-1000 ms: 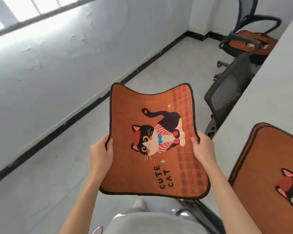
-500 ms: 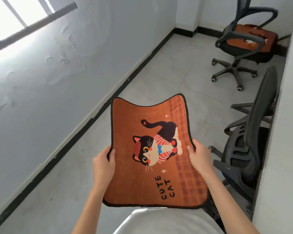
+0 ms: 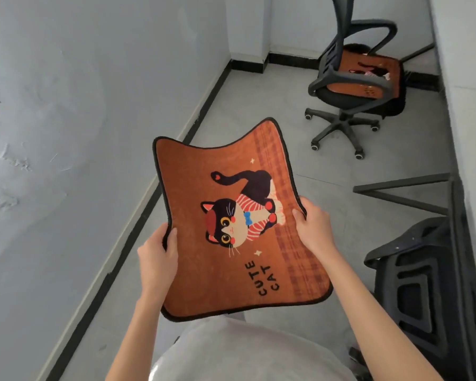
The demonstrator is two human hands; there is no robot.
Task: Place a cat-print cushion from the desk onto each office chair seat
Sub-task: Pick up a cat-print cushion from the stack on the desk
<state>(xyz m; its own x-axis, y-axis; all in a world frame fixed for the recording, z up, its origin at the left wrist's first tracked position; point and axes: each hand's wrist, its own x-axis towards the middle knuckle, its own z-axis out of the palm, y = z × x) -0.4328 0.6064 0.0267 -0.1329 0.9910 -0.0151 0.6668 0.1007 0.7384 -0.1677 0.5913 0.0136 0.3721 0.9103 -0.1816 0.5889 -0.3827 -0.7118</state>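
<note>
Two hands round cat-print cushion

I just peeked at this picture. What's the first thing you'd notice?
The orange cat-print cushion fills the middle, gripped at its side edges by the left hand and right hand. Far back at the upper right, an office chair already has a matching cushion on its seat.

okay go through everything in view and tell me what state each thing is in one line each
Orange cat-print cushion with black trim: held in the air, print facing up.
Left hand: grips the cushion's left edge.
Right hand: grips its right edge.
Far black office chair: a matching cushion lies on its seat.
Near black office chair: only its back shows.
</note>
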